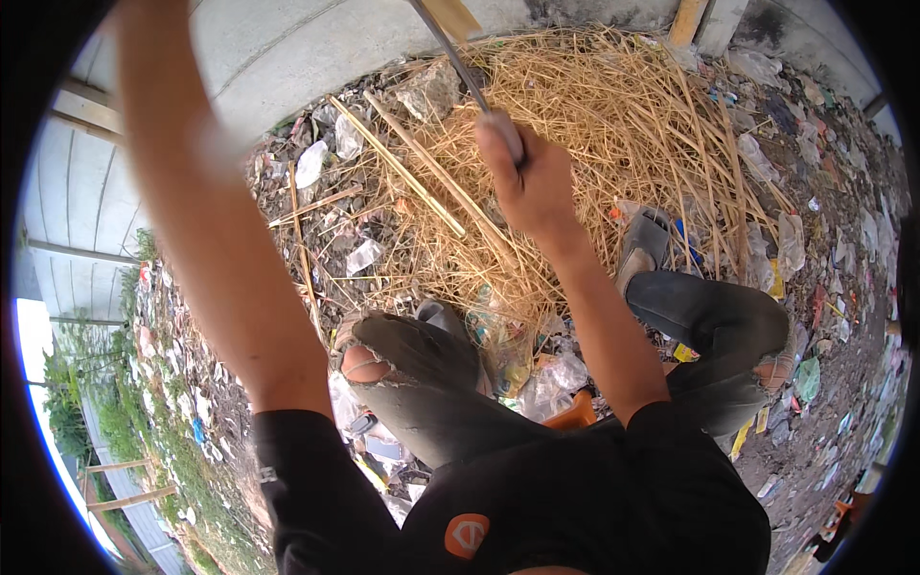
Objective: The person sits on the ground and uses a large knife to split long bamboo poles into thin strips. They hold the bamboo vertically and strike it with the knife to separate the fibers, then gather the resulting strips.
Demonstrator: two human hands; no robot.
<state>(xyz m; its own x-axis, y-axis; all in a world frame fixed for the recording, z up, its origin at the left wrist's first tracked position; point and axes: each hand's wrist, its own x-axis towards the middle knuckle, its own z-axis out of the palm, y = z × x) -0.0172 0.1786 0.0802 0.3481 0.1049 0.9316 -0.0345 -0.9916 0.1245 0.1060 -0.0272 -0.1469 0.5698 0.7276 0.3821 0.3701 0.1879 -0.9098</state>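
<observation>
My right hand [539,182] is closed round the handle of a long knife [457,65] and holds it up in front of me. Its dark, narrow blade slants up and left to the top edge of the view, where the tip is cut off. Beside the blade, a pale tan strip of bamboo or wood [453,17] shows at the top edge; what holds it is hidden. My left forearm [216,240] is raised steeply at the left, slightly blurred, and the hand lies beyond the top edge. Below the knife spreads a heap of dry straw-like shavings [594,115].
Long split sticks [422,182] lie across the heap's left side. A rock [428,91] sits near the concrete wall [287,48]. My bent legs and a sandal [650,235] border the heap. Litter covers the ground, and something orange [573,412] lies between my legs.
</observation>
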